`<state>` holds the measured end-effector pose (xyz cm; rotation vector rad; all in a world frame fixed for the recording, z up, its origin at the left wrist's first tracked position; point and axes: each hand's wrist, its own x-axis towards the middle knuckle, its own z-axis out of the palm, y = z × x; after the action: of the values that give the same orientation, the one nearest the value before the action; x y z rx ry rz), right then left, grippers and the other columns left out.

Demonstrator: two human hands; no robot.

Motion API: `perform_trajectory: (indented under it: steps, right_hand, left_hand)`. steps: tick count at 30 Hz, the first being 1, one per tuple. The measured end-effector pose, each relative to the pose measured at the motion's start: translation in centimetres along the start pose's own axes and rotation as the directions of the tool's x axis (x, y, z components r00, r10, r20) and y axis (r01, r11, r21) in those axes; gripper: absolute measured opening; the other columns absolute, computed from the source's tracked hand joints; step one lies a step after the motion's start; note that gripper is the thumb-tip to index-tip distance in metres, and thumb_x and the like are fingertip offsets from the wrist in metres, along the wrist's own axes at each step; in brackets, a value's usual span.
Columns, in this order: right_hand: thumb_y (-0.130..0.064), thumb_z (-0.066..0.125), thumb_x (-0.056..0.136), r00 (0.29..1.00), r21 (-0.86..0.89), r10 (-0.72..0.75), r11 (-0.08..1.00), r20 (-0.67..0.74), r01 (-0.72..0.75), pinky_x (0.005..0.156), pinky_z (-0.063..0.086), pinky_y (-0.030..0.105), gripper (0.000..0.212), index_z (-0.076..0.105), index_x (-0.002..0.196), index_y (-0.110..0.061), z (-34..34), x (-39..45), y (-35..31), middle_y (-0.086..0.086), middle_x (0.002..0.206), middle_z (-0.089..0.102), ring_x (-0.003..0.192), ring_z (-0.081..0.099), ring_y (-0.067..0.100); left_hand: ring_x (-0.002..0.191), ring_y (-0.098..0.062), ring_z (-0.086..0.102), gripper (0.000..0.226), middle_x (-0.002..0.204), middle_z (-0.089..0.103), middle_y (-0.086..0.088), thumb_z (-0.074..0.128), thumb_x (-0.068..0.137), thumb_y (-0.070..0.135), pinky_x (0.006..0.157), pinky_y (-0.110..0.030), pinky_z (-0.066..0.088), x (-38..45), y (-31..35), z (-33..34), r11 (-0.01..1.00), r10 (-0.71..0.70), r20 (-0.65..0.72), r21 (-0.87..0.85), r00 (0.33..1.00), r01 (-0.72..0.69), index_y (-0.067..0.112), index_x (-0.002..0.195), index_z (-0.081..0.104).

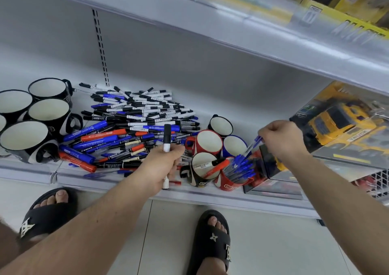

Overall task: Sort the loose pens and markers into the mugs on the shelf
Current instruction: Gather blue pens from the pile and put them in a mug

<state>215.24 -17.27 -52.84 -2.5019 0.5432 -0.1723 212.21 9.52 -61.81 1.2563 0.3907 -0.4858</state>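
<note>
A big heap of loose pens and markers in black, blue and red covers the middle of the white shelf. My left hand grips a white marker with a black cap, held upright at the heap's front. My right hand pinches a blue ballpoint pen above a red mug packed with blue pens. Beside it, a black mug holds a red marker and a black-capped one. An empty red mug, a blue mug and a black mug stand behind.
Several empty black mugs cluster at the shelf's left. A boxed yellow toy truck leans at the right, just behind my right hand. Another shelf overhangs above. My feet in black slippers stand on the tiled floor below.
</note>
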Motion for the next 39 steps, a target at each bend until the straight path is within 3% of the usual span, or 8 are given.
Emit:
perform_trajectory:
  steps: [7,11,18,20,24,30,35,39]
  right_hand:
    - [-0.018,0.056,0.084,0.984,-0.359,0.069,0.934,0.166,-0.005,0.056,0.053,0.029,0.02,0.067,0.072,-0.007,4.1,0.5,4.2,0.01,0.067,0.069,0.064,0.067,0.026]
    - [-0.012,0.057,0.087,0.934,-0.404,0.147,0.915,0.327,-0.002,0.074,0.06,0.034,0.011,0.062,0.077,-0.011,6.9,0.5,5.5,0.011,0.088,0.07,0.084,0.068,0.028]
    - [-0.028,0.057,0.092,0.973,-0.549,-0.028,0.822,0.228,0.153,0.07,0.055,0.032,0.026,0.065,0.113,-0.013,6.8,0.4,4.3,0.011,0.102,0.07,0.086,0.065,0.029]
    - [-0.029,0.059,0.091,0.974,-0.418,-0.092,0.892,0.206,0.173,0.069,0.051,0.029,0.024,0.067,0.112,-0.021,6.0,-0.1,1.8,0.005,0.105,0.07,0.086,0.064,0.024]
    - [-0.031,0.063,0.091,0.909,0.185,-0.096,0.983,0.406,0.021,0.06,0.049,0.028,0.011,0.071,0.096,-0.025,4.8,-3.1,-4.1,-0.001,0.089,0.069,0.063,0.061,0.01]
    - [-0.018,0.063,0.094,0.816,0.19,-0.219,0.972,0.535,0.137,0.051,0.046,0.02,0.016,0.066,0.084,-0.031,6.1,-5.9,-6.3,0.004,0.085,0.069,0.056,0.061,0.011]
    - [-0.007,0.065,0.091,0.965,0.324,-0.068,0.946,0.253,-0.018,0.046,0.046,0.021,0.008,0.072,0.094,-0.012,3.6,-2.0,-4.4,0.005,0.077,0.07,0.048,0.059,0.01]
    - [-0.007,0.068,0.088,0.977,0.226,0.037,0.97,0.212,-0.085,0.05,0.051,0.022,0.009,0.074,0.092,-0.012,4.3,-0.8,-1.5,0.0,0.069,0.068,0.049,0.06,0.009]
  left_hand:
    - [0.051,-0.013,0.036,0.009,0.063,0.046,0.002,0.058,0.098,0.024,0.051,-0.028,0.029,-0.4,-0.1,1.6,0.998,-0.058,0.123,0.016,0.991,0.056,0.016,0.097,0.059]
    - [0.049,-0.013,0.038,0.015,0.06,0.048,0.004,0.054,0.099,0.026,0.056,-0.03,0.031,-0.7,-0.3,1.8,0.997,-0.075,0.148,0.042,0.986,0.07,0.013,0.104,0.059]
    - [0.055,-0.018,0.046,0.034,0.065,0.057,-0.004,0.035,0.089,-0.005,0.06,-0.032,0.04,-0.4,-0.5,1.3,0.993,-0.119,0.193,0.0,0.974,0.121,0.006,0.106,0.062]
    - [0.057,-0.019,0.052,0.034,0.07,0.062,-0.004,0.038,0.09,-0.008,0.057,-0.031,0.046,-0.5,-0.6,1.3,0.994,-0.1,0.207,0.057,0.973,0.09,0.007,0.108,0.062]
    - [0.061,-0.015,0.056,0.031,0.082,0.066,-0.004,0.045,0.094,-0.008,0.057,-0.027,0.051,-0.8,-0.7,1.6,0.981,-0.054,0.273,0.192,0.961,0.0,0.012,0.113,0.061]
    - [0.073,-0.014,0.062,0.029,0.09,0.069,0.0,0.053,0.092,-0.007,0.064,-0.025,0.052,-1.2,-0.6,1.3,0.943,-0.018,0.356,0.316,0.934,-0.102,0.015,0.106,0.065]
    - [0.104,-0.011,0.062,0.037,0.109,0.067,0.009,0.067,0.089,0.01,0.098,-0.038,0.05,-0.2,0.4,-0.7,0.952,0.106,0.054,0.283,0.993,-0.117,0.019,0.125,0.061]
    - [0.106,-0.012,0.063,0.043,0.114,0.067,0.006,0.063,0.09,0.007,0.088,-0.033,0.053,0.1,0.7,-1.4,0.975,0.096,0.001,0.2,0.995,-0.094,0.015,0.132,0.054]
